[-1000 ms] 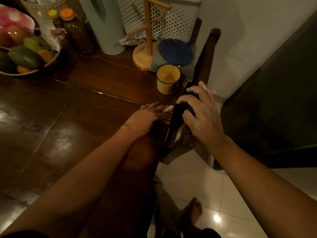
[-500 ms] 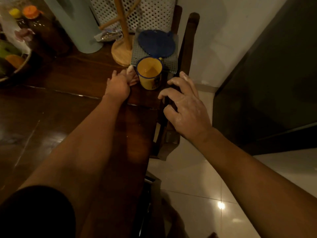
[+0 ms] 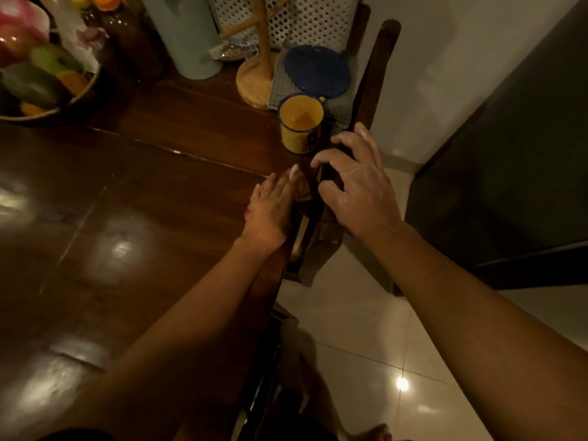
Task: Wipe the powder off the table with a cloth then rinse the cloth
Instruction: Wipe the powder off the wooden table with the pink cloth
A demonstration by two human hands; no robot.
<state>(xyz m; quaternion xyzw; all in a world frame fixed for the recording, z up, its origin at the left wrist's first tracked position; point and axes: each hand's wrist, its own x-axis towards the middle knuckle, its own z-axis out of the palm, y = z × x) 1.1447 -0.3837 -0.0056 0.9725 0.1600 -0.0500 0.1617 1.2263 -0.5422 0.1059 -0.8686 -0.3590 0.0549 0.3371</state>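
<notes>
Your left hand (image 3: 270, 208) has come back toward you along the right edge of the surface (image 3: 143, 218). Half a second ago it was up beside the yellow mug (image 3: 300, 125); now it lies short of it, about where it was a second ago. I judge from this that you are in a to-and-fro wiping stroke along this edge. Its fingers (image 3: 280, 186) lie straight and close together, pressing the cloth (image 3: 294, 169) flat. Only a pale tip of the cloth shows past the fingertips, and the rest is hidden under the hand. Your right hand (image 3: 359, 192) has kept its place, fingers curled and clamped over the top rail of the chair back (image 3: 383, 39), which stands just beside the edge. So the wiping looks still in hand and the rinse not yet begun. In this dim light I can make out no powder on the wood, so I cannot tell how much is left. Mind the mug at the far end of your stroke, since a longer push could nudge it. It stands upright, and its yellow inside shows no drink that I can see, though shadow covers part of it. At far left the fruit bowl (image 3: 81, 90) holds green and orange fruit (image 3: 35, 84). Behind, the pale green canister (image 3: 184, 36) and the white perforated basket (image 3: 296, 17) hide whatever they hold.
</notes>
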